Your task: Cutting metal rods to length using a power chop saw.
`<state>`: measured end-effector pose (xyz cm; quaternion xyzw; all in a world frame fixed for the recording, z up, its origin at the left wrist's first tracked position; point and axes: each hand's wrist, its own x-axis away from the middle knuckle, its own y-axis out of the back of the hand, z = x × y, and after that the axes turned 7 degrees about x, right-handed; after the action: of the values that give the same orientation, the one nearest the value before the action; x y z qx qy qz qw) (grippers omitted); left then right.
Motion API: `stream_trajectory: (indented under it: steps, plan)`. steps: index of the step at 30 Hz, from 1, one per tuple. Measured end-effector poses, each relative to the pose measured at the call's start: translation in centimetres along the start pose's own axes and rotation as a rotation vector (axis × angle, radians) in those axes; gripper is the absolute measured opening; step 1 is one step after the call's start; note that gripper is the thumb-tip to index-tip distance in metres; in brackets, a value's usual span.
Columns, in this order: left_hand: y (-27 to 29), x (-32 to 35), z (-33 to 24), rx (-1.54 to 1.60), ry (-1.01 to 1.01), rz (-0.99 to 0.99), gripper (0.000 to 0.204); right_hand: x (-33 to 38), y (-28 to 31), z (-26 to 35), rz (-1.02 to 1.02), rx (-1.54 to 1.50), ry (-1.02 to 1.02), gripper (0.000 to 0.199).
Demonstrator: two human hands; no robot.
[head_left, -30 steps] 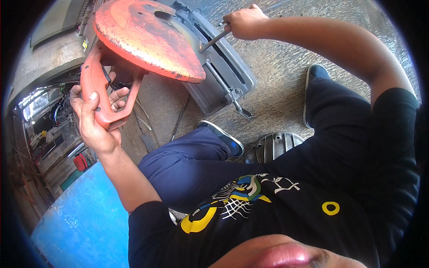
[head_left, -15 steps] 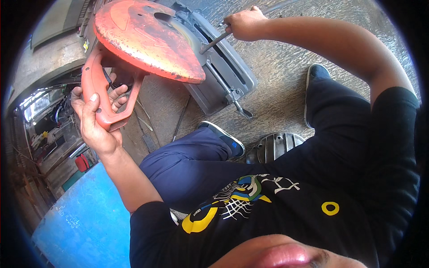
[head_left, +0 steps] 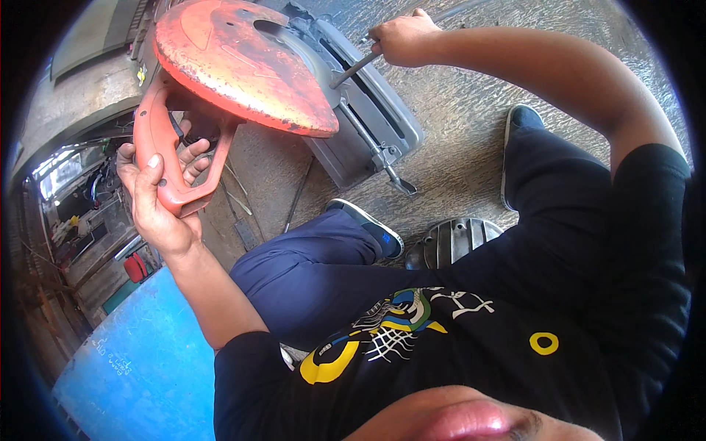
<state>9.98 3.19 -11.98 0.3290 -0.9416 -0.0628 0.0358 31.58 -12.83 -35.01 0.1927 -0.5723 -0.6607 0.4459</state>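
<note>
A chop saw with a worn orange guard [head_left: 243, 66] stands on the floor in front of me. Its orange loop handle [head_left: 165, 147] is in my left hand [head_left: 162, 191], with the thumb on the near side and fingers through the loop. My right hand [head_left: 406, 38] is closed round a thin metal rod [head_left: 358, 70]. The rod's near end lies in the saw by its clamp, under the edge of the cutting disc, and its far end runs off to the upper right. The grey saw base [head_left: 368, 95] carries a screw clamp [head_left: 382, 156]. The guard hides much of the disc.
A ribbed metal casting [head_left: 456, 241] lies on the floor between my feet. Thin rods [head_left: 298, 195] lie beyond my left knee. A blue panel [head_left: 147, 360] is at the lower left, with a cluttered bench and a red pouch [head_left: 135, 267] behind it.
</note>
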Motion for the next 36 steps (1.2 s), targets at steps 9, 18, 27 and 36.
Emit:
stream_trajectory:
  steps: [9, 18, 27, 36]
  plan:
    - [-0.1, 0.1, 0.0, 0.018, 0.001, -0.006, 0.041, -0.2, 1.1, -0.9, 0.111, -0.145, 0.06, 0.033]
    - [0.3, 0.0, 0.0, 0.001, 0.016, 0.042, 0.038, -0.5, 0.7, -1.3, 0.129, -0.103, 0.081, 0.035]
    - [-0.1, 0.1, 0.0, 0.02, -0.004, -0.004, 0.04, -0.8, 1.2, -1.5, 0.137, -0.07, 0.12, 0.033]
    - [0.0, 0.0, 0.0, 0.015, -0.008, 0.011, 0.041, -0.5, 1.5, -1.4, 0.076, 0.057, 0.198, 0.025]
